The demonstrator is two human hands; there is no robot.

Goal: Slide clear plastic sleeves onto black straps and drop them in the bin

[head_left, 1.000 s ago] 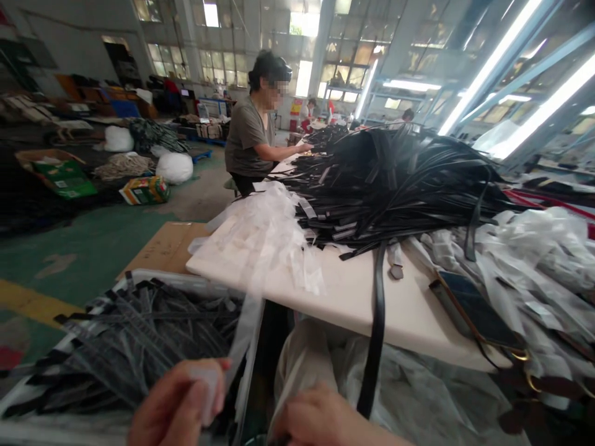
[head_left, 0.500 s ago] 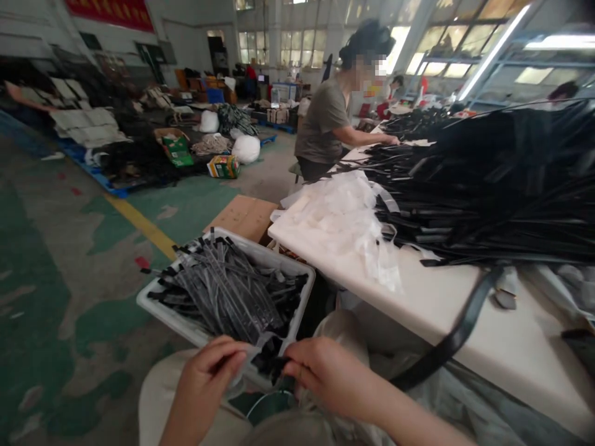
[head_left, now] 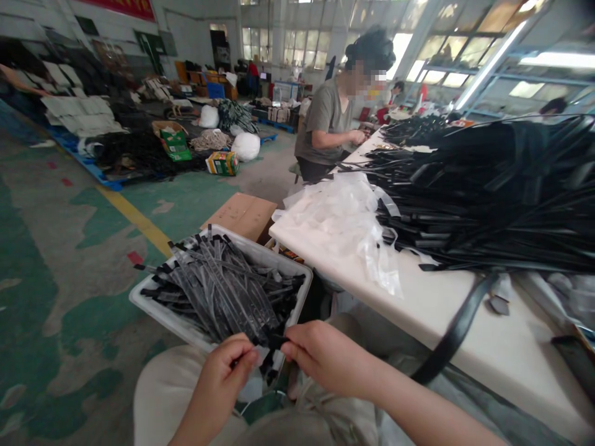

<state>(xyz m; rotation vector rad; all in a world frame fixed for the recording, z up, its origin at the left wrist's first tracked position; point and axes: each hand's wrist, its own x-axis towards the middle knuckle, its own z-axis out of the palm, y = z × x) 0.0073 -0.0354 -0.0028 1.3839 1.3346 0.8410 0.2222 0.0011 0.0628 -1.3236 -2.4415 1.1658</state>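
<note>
Over my lap, my left hand (head_left: 225, 371) is closed in a pinch on a translucent plastic sleeve (head_left: 252, 389), part of which hangs below the fingers. My right hand (head_left: 323, 356) pinches the end of a black strap (head_left: 277, 342) between thumb and forefinger. Strap and sleeve meet in the short gap between my hands; how they join there is too small to tell. Just beyond the hands stands a white plastic bin (head_left: 160, 322), heaped with black straps in clear sleeves (head_left: 223, 285).
A white table (head_left: 418, 303) on the right bears a pile of clear sleeves (head_left: 344, 204) and a large heap of black straps (head_left: 488, 192). One strap (head_left: 458, 334) hangs over its edge. A cardboard box (head_left: 242, 214) sits behind the bin. A co-worker (head_left: 325, 118) sits across the table corner.
My left hand has moved right and slightly closer to my right hand, which has risen a little. The co-worker's hands have drawn back from the strap heap toward the body.
</note>
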